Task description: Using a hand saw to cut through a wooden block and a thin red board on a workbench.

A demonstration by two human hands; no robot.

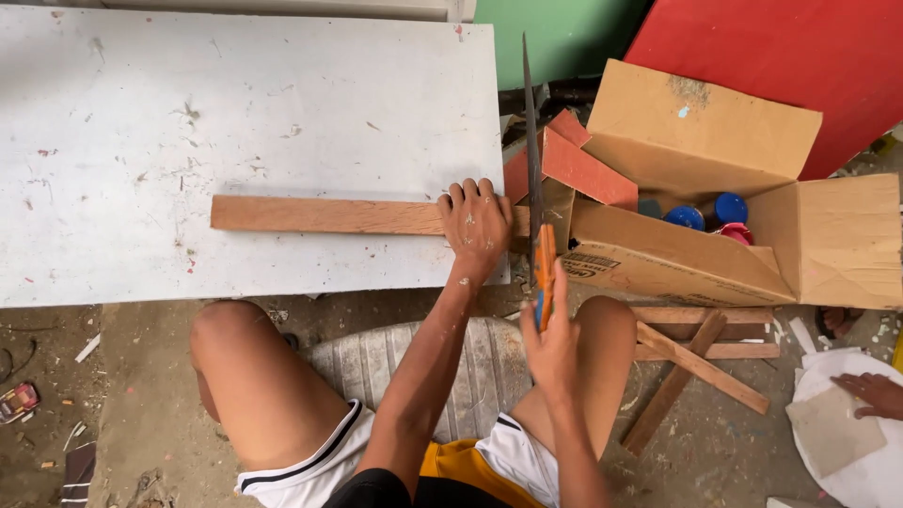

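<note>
Seated person, knees apart, white shorts, bare legs over a dusty floor. Nearest in: right hand (553, 334) clenched round the orange handle (545, 263) of a handsaw (532, 169), grip firm, thumb side up. Saw blade is thin and dark, long axis running straight away from the person, tip pointing toward the far wall, set just off the right edge of the white board (188, 122).

Left hand (477, 224) lies palm down on a wooden strip (320, 215), fingers spread and pressing, not curled round it. Strip lies flat near the front edge of the white board, long axis left to right, parallel to that edge; its right end sticks out past the board's right edge, where the blade crosses it at a right angle just beside the left hand.

Right of the saw: an open cardboard box (696, 254), brown, flaps up and out, a dark printed label on its near side wall. Inside, round blue lids (710, 212) and a pinkish one (736, 232). Reddish flat pieces (578, 165) lean at the box's left corner.

Floor in front of the box: loose wooden slats (701, 362) crossed over each other. Lower right, another person's hand (870, 393) resting on a white round piece (842, 433).

Farthest: green and red panels (752, 47) behind the box
</note>
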